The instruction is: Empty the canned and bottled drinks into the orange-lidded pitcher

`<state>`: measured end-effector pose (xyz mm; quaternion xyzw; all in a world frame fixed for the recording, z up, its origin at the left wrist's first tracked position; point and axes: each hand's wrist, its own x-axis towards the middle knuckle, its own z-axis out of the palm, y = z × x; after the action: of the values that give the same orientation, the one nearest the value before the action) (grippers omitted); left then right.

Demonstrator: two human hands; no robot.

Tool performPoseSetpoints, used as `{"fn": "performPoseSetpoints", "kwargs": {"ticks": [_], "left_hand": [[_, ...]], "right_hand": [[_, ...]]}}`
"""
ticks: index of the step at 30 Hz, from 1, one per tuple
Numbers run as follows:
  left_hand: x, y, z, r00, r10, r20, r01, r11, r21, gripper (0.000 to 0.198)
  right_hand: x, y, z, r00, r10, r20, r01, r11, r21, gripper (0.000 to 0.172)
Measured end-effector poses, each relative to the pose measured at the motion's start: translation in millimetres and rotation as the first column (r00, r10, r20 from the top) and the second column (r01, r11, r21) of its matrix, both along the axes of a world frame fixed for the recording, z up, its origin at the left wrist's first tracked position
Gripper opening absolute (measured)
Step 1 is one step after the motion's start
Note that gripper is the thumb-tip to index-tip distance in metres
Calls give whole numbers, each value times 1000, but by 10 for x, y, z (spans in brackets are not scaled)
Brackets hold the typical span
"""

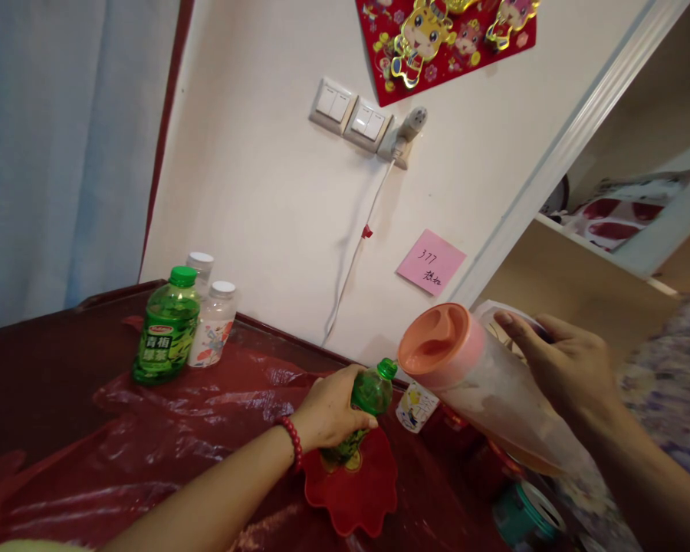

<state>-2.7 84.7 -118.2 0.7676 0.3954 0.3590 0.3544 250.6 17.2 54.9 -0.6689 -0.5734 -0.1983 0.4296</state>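
My left hand (334, 410) is wrapped round a green tea bottle (373, 389) with a green cap. The bottle stands over a red flower-shaped dish (359, 491); my fingers hide part of it. In my right hand (569, 364) is the handle of a translucent pitcher (494, 391) with an orange lid (437, 337). The pitcher is tilted, its lid toward the bottle, and the two are apart. Below the pitcher's lid sits a small white printed cup (417, 406). A teal can (530, 515) stands under the pitcher, near red containers that are partly hidden.
A larger green tea bottle (168, 330) stands at the left beside two white-capped jars, one printed (211, 326). Wrinkled red plastic film (207, 429) covers the dark table. A white cable (353, 264) runs down the wall from a socket. Shelves (598, 253) are at the right.
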Motion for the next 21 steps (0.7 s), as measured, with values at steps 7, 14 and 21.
{"fn": "performPoseSetpoints", "kwargs": {"ticks": [7, 14, 21], "left_hand": [[0, 9, -27, 1000, -1, -3, 1, 1000, 13, 60], [4, 8, -25, 1000, 11, -5, -11, 1000, 8, 61], [-3, 18, -35, 1000, -7, 2, 7, 1000, 3, 62]], "right_hand": [[9, 29, -8, 1000, -1, 7, 1, 1000, 2, 71], [-4, 7, -20, 1000, -1, 4, 1, 1000, -4, 73], [2, 24, -30, 1000, -8, 2, 8, 1000, -2, 74]]}}
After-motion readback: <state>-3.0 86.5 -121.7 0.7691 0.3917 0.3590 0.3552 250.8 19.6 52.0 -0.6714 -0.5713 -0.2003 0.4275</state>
